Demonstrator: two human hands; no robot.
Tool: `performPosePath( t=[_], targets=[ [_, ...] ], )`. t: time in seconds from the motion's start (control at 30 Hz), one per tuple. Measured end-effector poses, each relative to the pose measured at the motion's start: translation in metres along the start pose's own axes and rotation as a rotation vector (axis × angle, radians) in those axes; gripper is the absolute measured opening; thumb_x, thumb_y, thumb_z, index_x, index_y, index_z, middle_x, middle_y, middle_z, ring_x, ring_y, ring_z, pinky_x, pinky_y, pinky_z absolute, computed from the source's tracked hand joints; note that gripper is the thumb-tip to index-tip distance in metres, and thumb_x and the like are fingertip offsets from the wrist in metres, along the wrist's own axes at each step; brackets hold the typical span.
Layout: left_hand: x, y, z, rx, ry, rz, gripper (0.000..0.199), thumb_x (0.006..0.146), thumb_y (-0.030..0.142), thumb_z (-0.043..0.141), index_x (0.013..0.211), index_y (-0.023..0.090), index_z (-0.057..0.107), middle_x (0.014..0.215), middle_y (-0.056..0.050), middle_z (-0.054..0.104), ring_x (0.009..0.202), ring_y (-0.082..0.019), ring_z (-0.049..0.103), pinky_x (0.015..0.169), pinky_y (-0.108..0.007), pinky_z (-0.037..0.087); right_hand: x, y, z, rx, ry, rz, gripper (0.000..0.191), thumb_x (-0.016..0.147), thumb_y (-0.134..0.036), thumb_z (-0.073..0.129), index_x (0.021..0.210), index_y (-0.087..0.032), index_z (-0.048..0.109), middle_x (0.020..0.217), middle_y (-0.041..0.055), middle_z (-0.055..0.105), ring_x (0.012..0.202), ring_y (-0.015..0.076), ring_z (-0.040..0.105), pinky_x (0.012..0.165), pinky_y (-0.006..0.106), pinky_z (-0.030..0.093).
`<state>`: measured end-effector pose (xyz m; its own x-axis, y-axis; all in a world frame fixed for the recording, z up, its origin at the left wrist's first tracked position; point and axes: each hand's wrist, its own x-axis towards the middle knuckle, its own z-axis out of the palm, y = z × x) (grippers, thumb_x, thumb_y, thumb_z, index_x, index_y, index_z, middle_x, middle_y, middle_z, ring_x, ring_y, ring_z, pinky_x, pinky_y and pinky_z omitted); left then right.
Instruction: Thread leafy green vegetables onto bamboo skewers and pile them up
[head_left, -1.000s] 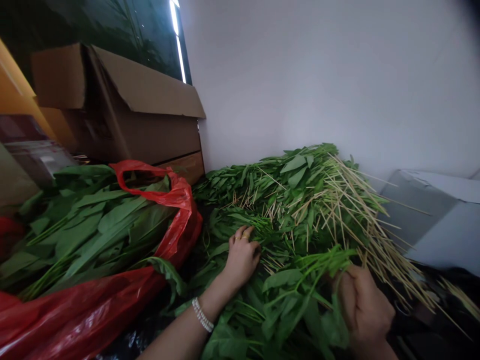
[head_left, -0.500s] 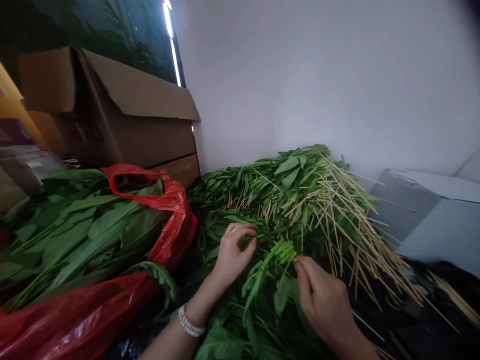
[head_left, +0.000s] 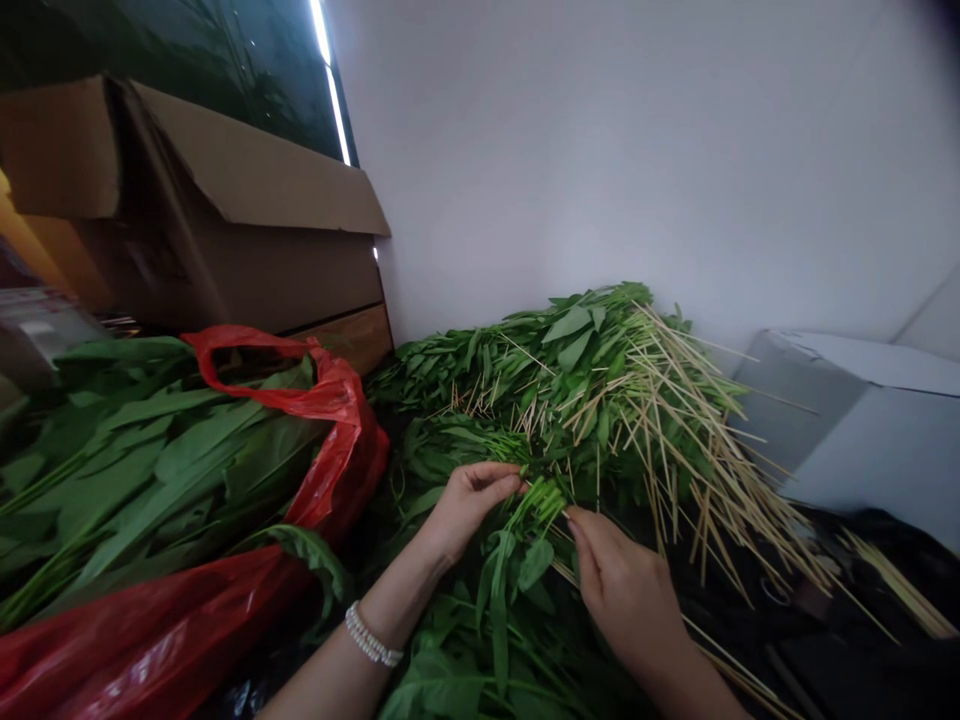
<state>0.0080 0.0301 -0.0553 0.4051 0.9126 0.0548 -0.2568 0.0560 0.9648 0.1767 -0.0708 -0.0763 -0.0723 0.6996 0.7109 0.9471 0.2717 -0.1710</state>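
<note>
Wall (head_left: 600, 150) behind, hands (head_left: 474, 505) (head_left: 626, 580) pinching inward

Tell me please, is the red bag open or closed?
The red bag is open: green leaves show through its wide mouth.

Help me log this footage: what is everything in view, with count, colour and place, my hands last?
Wall: one, white, behind
Dark panel: one, green-black, upper left
Carton: one, brown, left
Clutter: count unclear, orange and grey, far left
White box: one, right
Red bag: one, lower left
Bagged leaves: many, green, in red bag
Pile: one, green, leafy, by wall
Sticks: many, tan, mostly pile's right side
Dark material: count unclear, black, lower right
Loose leaves: many, green, below hands
Stems: several, green, between hands
Bracelet: at least one, white, left wrist
Left hand: one, bare, at stems
Right hand: one, bare, pinching a stick
</note>
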Motion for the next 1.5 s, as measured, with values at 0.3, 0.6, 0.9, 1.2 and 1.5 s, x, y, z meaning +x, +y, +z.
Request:
performPosePath(
  t=[0.3,0.6,0.9,1.2,1.5],
  targets=[
    [0.0001,-0.0019,0.001,0.043,0.04,-0.004,0.028,0.06,0.034,0.083,0.08,0.015,0.076,0.077,-0.005,0.075,0.074,-0.016,0.065,0.08,-0.029,0.047,-0.0006,-0.0017,0.0001,-0.019,-0.022,0.015,0.031,0.095,-0.018,0.032,0.102,-0.016,0.062,0.085,0.0066,0.069,0.071,0.014,0.067,0.061,0.02,0.049],
    [0.0,-0.0015,0.0002,0.076,0.033,-0.004,0.029,0.061,0.035,0.082,0.081,0.015,0.076,0.079,-0.006,0.075,0.075,-0.017,0.064,0.08,-0.029,0.047,-0.0024,-0.0004,0.0022,0.011,-0.037,0.027,0.03,0.094,-0.016,0.034,0.104,-0.016,0.061,0.084,0.0057,0.069,0.073,0.0146,0.067,0.063,0.021,0.049],
    [0.0003,-0.0013,0.001,0.11,0.053,-0.004,0.03,0.059,0.037,0.083,0.078,0.014,0.076,0.077,-0.006,0.074,0.072,-0.017,0.064,0.076,-0.029,0.047,-0.0022,-0.0019,0.0022,-0.002,-0.037,0.017,0.03,0.093,-0.015,0.033,0.103,-0.016,0.062,0.082,0.0055,0.069,0.069,0.0143,0.067,0.061,0.021,0.049],
    [-0.0008,0.0032,-0.0026,0.091,-0.072,0.013,0.045,0.071,0.049,0.072,0.1,0.015,0.074,0.094,-0.01,0.074,0.086,-0.021,0.066,0.085,-0.032,0.046,-0.0037,-0.003,0.0045,0.053,-0.023,0.015,0.03,0.093,-0.014,0.033,0.104,-0.015,0.061,0.082,0.0052,0.069,0.07,0.0143,0.067,0.064,0.022,0.05],
    [-0.0014,-0.0054,-0.0025,0.153,-0.196,-0.008,0.028,0.067,0.034,0.078,0.089,0.016,0.077,0.082,-0.006,0.075,0.072,-0.015,0.064,0.073,-0.025,0.048,-0.0029,-0.005,0.0038,0.079,-0.044,0.008,0.029,0.093,-0.014,0.035,0.106,-0.015,0.06,0.087,0.0058,0.069,0.073,0.0148,0.067,0.067,0.023,0.05]
  ],
)
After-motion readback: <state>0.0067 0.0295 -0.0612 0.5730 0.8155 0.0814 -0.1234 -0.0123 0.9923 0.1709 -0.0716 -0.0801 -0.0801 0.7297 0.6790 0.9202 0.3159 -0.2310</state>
